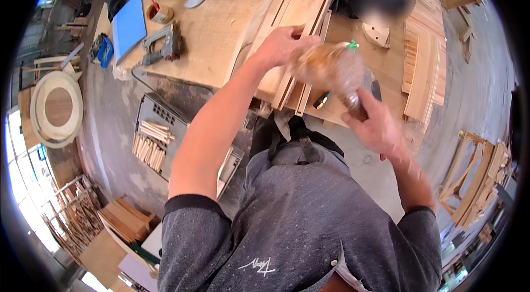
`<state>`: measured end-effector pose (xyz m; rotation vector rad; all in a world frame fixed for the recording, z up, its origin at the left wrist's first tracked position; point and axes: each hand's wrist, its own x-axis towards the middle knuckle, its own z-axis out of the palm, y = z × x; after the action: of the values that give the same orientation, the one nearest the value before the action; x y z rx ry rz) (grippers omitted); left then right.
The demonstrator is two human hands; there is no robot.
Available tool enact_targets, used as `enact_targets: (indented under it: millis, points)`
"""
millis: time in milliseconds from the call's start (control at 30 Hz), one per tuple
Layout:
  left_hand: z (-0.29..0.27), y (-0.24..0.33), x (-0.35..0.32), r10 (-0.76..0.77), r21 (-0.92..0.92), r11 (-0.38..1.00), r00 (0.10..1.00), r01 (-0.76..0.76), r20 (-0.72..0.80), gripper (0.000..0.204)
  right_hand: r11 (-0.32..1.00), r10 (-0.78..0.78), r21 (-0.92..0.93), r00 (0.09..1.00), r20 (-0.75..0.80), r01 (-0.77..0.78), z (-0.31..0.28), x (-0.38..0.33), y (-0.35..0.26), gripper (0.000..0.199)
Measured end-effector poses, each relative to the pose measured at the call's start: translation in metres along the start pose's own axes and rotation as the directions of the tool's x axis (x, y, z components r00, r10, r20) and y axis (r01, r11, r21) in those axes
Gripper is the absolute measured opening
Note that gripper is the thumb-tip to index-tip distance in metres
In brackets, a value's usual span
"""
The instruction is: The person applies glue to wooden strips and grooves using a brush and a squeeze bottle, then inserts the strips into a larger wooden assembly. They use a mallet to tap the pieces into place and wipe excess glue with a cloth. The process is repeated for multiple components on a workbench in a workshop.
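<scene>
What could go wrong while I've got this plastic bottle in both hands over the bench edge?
The bottle is blurred, apparently moving, with the left hand at its base and the right hand near its neck; a slip might drop it on the wooden slats. If it is uncapped, liquid could spill onto the workbench.

Just the one view here, a fisheye cam on the head looking steeply down over the person's own chest and arms. It faces the tabletop (221, 32), close up, and straight edges bend toward the dark round rim.
</scene>
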<state>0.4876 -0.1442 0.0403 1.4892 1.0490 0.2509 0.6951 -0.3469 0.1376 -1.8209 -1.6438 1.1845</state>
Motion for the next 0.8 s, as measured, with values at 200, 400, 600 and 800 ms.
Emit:
enact_targets:
  millis: [200,400,600,800]
  points:
    - [0.004,-0.015,0.01,0.071,0.006,0.997,0.996,-0.071,-0.047,0.093,0.982,-0.122,-0.125,0.979,0.165,0.144,0.037,-0.006,-0.007,0.066]
    - [0.003,-0.011,0.006,0.053,0.018,0.998,0.996,-0.052,-0.071,0.103,0.951,-0.249,-0.174,0.966,0.071,0.258,0.034,-0.012,-0.022,0.065]
    - [0.003,-0.023,0.012,0.076,-0.068,0.995,0.997,-0.076,-0.004,0.094,0.975,-0.105,-0.178,0.984,0.146,0.131,0.038,-0.009,-0.037,0.062]
    - [-0.002,-0.008,0.001,0.041,0.037,0.999,0.999,-0.04,-0.029,0.09,0.949,-0.173,-0.244,0.977,0.122,0.199,0.05,-0.012,-0.024,0.062]
